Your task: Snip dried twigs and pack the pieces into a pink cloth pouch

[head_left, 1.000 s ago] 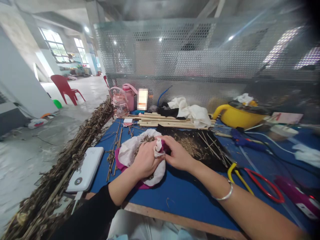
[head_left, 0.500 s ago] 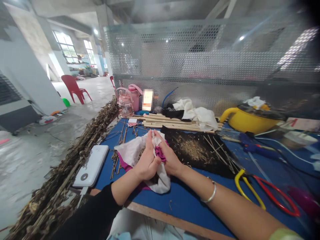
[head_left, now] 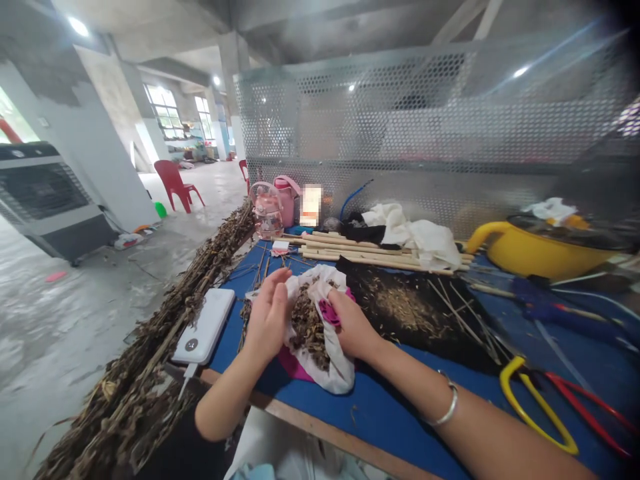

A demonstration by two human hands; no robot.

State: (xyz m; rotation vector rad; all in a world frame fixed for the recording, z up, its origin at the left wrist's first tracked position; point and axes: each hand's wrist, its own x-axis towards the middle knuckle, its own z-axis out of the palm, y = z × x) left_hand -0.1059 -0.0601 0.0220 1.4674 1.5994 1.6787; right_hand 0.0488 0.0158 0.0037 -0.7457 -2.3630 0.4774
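Note:
A white cloth [head_left: 336, 373] with a magenta edge lies bunched on the blue tabletop [head_left: 385, 407] near its front edge. Dry brown plant bits [head_left: 309, 325] fill the cloth, which is gathered up around them. My left hand [head_left: 267, 317] stands against the cloth's left side, fingers stretched out and thumb raised. On the opposite side, my right hand [head_left: 353, 325] grips the cloth's rim by its magenta edge, thumb on top. Its other fingers are partly hidden behind the fabric. Right of it a black cloth [head_left: 450, 333] bears loose chaff and thin stalks.
Bundled dried stalks [head_left: 165, 327] run along the left edge, beside a white power bank [head_left: 206, 327]. Wooden sticks [head_left: 350, 253], white fabric [head_left: 430, 243] and a yellow pot [head_left: 530, 250] stand behind. Scissors with yellow and red handles [head_left: 543, 407] lie at right.
My hands were pressed together over the folded cloth and have moved apart. The cloth has opened, showing the plant bits inside. The view has turned left.

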